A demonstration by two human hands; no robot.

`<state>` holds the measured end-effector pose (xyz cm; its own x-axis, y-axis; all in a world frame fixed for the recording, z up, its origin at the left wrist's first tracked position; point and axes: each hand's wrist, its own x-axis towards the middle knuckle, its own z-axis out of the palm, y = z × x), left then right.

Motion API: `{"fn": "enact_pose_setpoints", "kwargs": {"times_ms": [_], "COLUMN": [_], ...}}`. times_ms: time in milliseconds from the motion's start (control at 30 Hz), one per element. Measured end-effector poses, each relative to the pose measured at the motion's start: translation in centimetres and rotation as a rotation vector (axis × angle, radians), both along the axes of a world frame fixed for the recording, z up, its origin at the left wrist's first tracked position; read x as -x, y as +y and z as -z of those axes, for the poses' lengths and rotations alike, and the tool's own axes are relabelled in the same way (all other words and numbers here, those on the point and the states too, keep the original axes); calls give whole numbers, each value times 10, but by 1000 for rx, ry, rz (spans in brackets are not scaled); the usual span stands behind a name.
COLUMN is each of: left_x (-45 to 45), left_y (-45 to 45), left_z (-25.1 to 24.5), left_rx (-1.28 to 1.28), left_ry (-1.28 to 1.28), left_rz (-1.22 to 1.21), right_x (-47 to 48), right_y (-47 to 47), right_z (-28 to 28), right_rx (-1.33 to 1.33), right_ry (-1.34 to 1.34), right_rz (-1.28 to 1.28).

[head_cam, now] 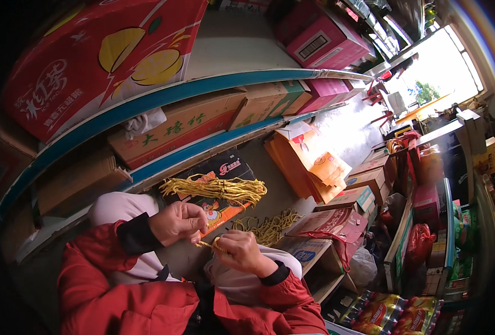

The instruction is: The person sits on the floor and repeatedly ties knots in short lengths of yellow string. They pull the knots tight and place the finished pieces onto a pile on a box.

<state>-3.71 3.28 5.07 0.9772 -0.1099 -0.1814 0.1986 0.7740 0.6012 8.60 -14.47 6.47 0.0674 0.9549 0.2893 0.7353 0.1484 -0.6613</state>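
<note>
A short length of yellow twisted cord [205, 244] spans the gap between my hands above my lap. My left hand [178, 224] pinches one end between thumb and fingers. Curled round the other part of the cord is my right hand [241, 251], where a small loop shows at the fingers. Beyond my hands, a bundle of yellow cords [214, 189] lies across a black and orange flat carton [230, 165] printed with a cartoon chicken. A loose heap of yellow cords [272, 228] rests on the floor, past my right hand.
Shelves with a blue edge [230, 79] run along the left, holding a red drink carton [105, 63] and cardboard boxes [180, 125]. A stack of orange printed sheets or bags [310, 163] stands on the floor ahead. Boxes [335, 222] and packed bottles [377, 314] line the right side.
</note>
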Motion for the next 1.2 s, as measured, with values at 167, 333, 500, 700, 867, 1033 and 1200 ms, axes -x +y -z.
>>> {"fn": "enact_pose_setpoints", "kwargs": {"times_ms": [167, 333, 500, 700, 867, 1033, 1200], "left_x": [3, 5, -3, -18, -18, -18, -15], "left_y": [1, 3, 3, 2, -4, 4, -2], "left_z": [5, 13, 20, 25, 32, 41, 42], "left_rx": [-15, -46, -12, -197, -500, -633, -961], "left_ry": [23, 59, 58, 93, -16, 50, 54], "left_rz": [28, 52, -5, -77, -229, -312, -329], "right_x": [1, -1, -7, -6, -2, -6, -2], "right_y": [0, -3, 0, 2, 2, 0, 4], "right_z": [4, 7, 19, 29, 28, 21, 9], "right_rx": [15, 88, 121, 299, 244, 375, 300], "right_ry": [-19, 37, 152, 236, 176, 548, 875], "right_rz": [-23, -38, -14, 114, 135, 239, 225]}}
